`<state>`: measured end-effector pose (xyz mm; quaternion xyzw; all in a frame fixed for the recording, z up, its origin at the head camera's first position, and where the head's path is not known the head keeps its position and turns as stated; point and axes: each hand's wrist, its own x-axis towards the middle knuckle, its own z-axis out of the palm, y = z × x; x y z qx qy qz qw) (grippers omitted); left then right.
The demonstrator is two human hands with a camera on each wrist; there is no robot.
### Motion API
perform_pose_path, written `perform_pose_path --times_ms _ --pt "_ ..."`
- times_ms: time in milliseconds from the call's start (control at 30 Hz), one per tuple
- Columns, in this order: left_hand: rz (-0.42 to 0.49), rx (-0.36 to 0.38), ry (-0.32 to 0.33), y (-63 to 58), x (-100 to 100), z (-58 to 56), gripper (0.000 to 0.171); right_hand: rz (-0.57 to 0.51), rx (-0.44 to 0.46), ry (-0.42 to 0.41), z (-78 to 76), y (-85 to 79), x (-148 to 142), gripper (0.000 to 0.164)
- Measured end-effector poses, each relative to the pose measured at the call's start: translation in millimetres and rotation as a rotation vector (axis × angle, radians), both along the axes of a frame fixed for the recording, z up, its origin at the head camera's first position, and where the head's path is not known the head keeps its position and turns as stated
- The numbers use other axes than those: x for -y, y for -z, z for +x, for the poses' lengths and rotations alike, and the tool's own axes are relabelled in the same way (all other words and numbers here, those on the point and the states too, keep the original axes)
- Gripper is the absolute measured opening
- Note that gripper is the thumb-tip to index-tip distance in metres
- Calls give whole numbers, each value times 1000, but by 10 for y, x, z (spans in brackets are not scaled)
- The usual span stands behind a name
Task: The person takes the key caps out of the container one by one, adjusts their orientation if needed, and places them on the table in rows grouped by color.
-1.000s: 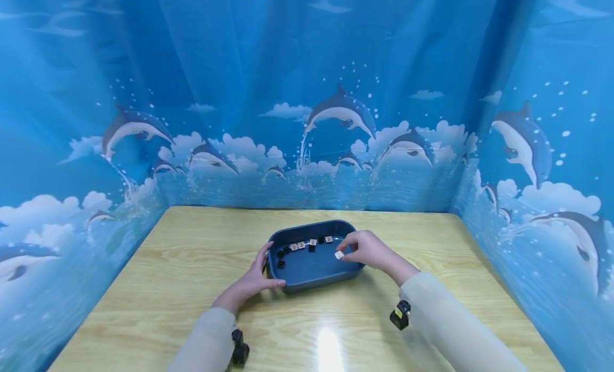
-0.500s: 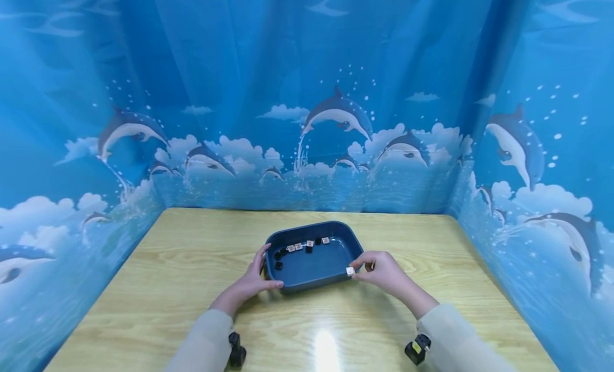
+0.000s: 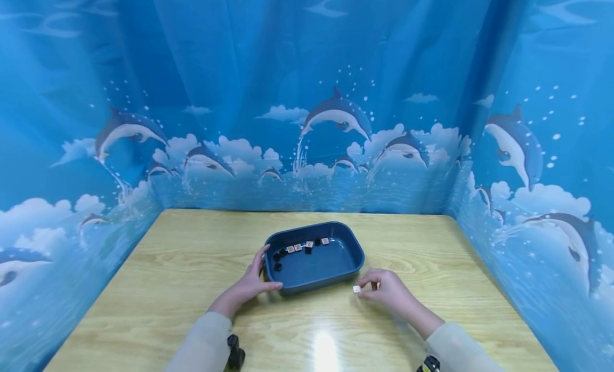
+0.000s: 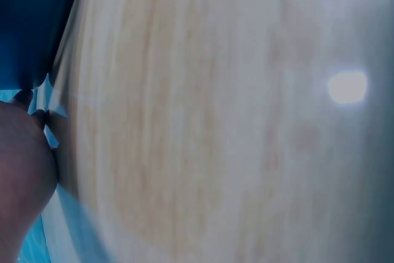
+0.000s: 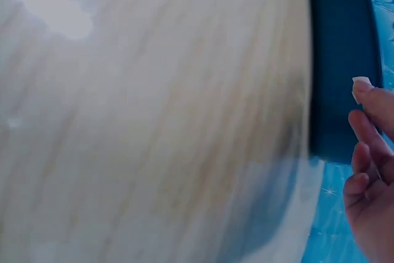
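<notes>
A dark blue tray (image 3: 316, 279) with rounded corners rests on the table. My left hand (image 3: 247, 286) holds its left end, thumb on the near rim and fingers along the left side. Just off the tray's near right corner, low over the table, my right hand (image 3: 390, 294) pinches a small white cube (image 3: 356, 289) between thumb and fingertips. In the right wrist view the white cube (image 5: 361, 84) shows at the fingertips, overlapping the tray wall (image 5: 341, 60). Inside the tray lie several small cubes along the far and left sides, some white with reddish marks (image 3: 298, 247), others black (image 3: 277, 267).
The light wood table (image 3: 201, 244) reaches to a blue curtain (image 3: 240, 121) printed with dolphins, which stands behind and on both sides. A bright light reflection (image 3: 326, 348) lies on the table in front of the tray.
My right hand has carried the white cube from over the tray, across its near right rim, to outside it. My left hand has stayed on the tray.
</notes>
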<state>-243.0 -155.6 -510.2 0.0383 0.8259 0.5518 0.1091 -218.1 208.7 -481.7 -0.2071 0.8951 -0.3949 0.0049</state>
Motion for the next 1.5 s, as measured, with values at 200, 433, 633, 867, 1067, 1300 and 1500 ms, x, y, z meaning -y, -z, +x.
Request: perform_pose_path --times_ms 200,433,633,867,1067,1300,1500 --pt "11 -1 -2 -17 -12 -10 111 24 7 56 -4 91 24 16" --pt "-1 -12 13 -21 -17 -4 112 51 25 70 -42 186 25 17" --pt "1 -5 11 -12 -19 -4 112 61 21 62 -55 223 17 16" --pt "6 0 8 -19 -15 0 112 53 20 74 -58 258 13 15" --pt "0 -6 9 -19 -7 2 112 41 3 63 -60 273 3 16" --pt "2 -5 10 -4 3 -1 111 43 17 65 -62 284 0 16" --pt "-7 -20 22 -6 14 -4 111 50 22 65 -65 284 6 17"
